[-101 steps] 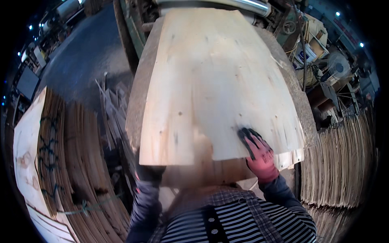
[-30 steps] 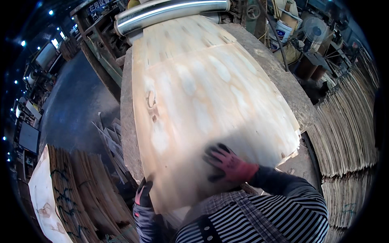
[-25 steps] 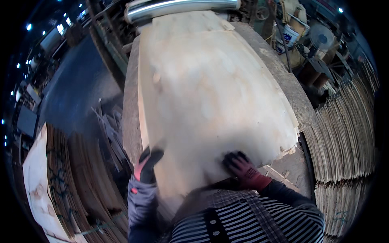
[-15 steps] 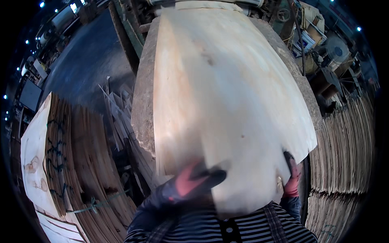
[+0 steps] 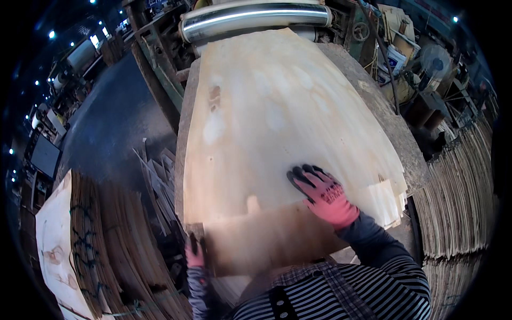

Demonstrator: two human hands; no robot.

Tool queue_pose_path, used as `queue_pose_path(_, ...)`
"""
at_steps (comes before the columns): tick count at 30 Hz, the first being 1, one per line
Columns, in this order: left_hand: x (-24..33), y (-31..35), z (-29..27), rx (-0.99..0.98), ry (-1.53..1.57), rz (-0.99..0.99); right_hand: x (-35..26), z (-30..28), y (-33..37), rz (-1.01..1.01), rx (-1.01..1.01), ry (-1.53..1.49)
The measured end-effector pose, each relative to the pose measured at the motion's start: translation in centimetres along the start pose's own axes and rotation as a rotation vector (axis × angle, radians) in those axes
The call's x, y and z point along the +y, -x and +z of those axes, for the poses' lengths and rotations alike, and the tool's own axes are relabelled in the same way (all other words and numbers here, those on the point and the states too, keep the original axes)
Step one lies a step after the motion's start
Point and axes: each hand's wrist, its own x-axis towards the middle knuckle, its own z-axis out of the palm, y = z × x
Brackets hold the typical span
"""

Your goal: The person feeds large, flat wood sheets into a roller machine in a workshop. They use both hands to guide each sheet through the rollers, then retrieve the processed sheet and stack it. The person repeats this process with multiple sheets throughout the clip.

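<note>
A broad pale wood veneer sheet (image 5: 266, 128) covers the table in front of me, its far end close under a shiny metal roller (image 5: 256, 21). Both hands wear pink gloves with dark fingertips. My right hand (image 5: 324, 196) lies palm down on the veneer, right of the middle, fingers stretched out. My left hand (image 5: 195, 252) is low at the veneer's near left corner, its fingers pointing away from me and slightly apart beside the edge. A browner veneer strip (image 5: 266, 240) runs across the near end, between my hands and my body.
Stacked veneer bundles (image 5: 114, 234), tied with dark string, stand at the left. More veneer stacks (image 5: 453, 197) rise at the right. Loose wood strips (image 5: 154, 176) lean left of the table (image 5: 405, 144). A fan (image 5: 434, 61) and buckets (image 5: 393, 58) are at the far right.
My left hand has moved to the near left edge. My right hand has come from the right edge onto the veneer. The view shows more of the roller, and the veneer lies differently.
</note>
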Motion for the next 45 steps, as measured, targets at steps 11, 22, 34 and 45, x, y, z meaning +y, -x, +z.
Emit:
queue_pose_path(11, 5.2, 2.7, -1.2, -0.336, 0.168, 0.051, 9.0, 11.3, -12.4, 0.223, 0.174, 0.208)
queue_pose_path(22, 19.7, 2.8, -10.9, -0.712, 1.315, -0.301, -3.2, 4.2, 13.5, -0.109, -0.525, -0.189)
queue_pose_path(34, 28.5, 11.0, -8.7, -0.645, 1.016, 0.806, -2.5, -4.3, 23.7, 0.903, 0.354, -1.201)
queue_pose_path(45, 11.3, 1.4, -6.3, -0.176, 0.438, 0.332, -4.7, -3.7, 8.3, 0.122, 0.005, 0.004)
